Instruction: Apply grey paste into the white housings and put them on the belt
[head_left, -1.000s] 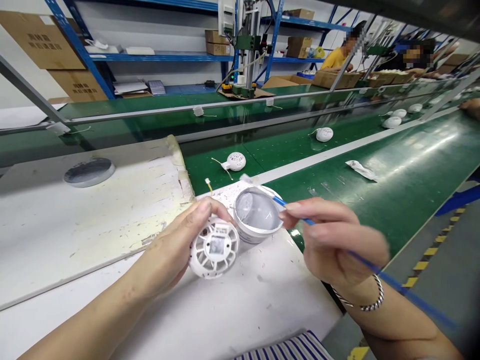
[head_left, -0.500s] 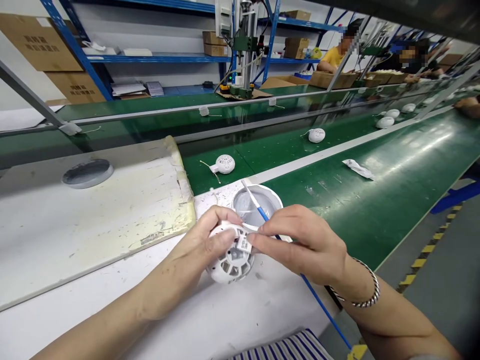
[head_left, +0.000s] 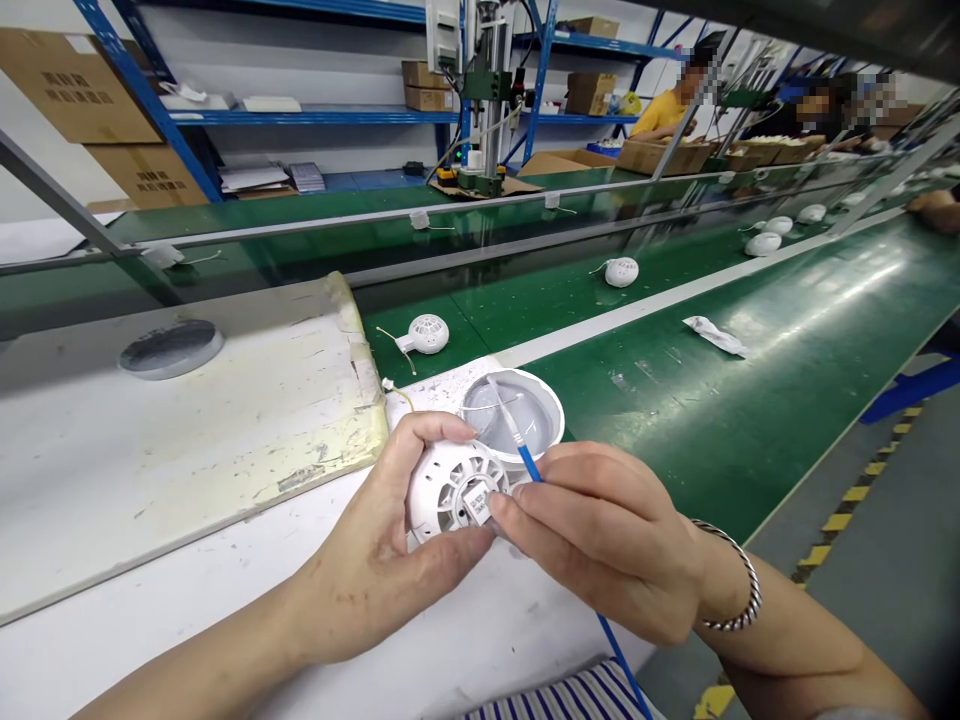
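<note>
The left hand [head_left: 375,560] curls around a round white shell [head_left: 439,490], with the thumb on the near side and fingers on the far side. The shell is up in the air, over the white desk [head_left: 322,620] and just in front of the tub [head_left: 559,425]. The right hand [head_left: 615,540] has a thin blue brush [head_left: 530,464] tucked in its fingers, and its fingertips touch a small white square [head_left: 478,503] on the shell's face.

The shell looks light and hard, like plastic. The thin bars around its holes might snap if squeezed, so it seems best to hold it by its smooth round edge. The square is tiny and could slip, so pinch it gently by its sides. Gray goo [head_left: 529,405] in the tub may make fingers slick.

The left fingers hide the shell's back, and the right fingers hide part of the square. The words on it are too small to read. I cannot tell if the yellow wire [head_left: 401,396] joins the shell, or if the brush tip touches the goo.
</note>
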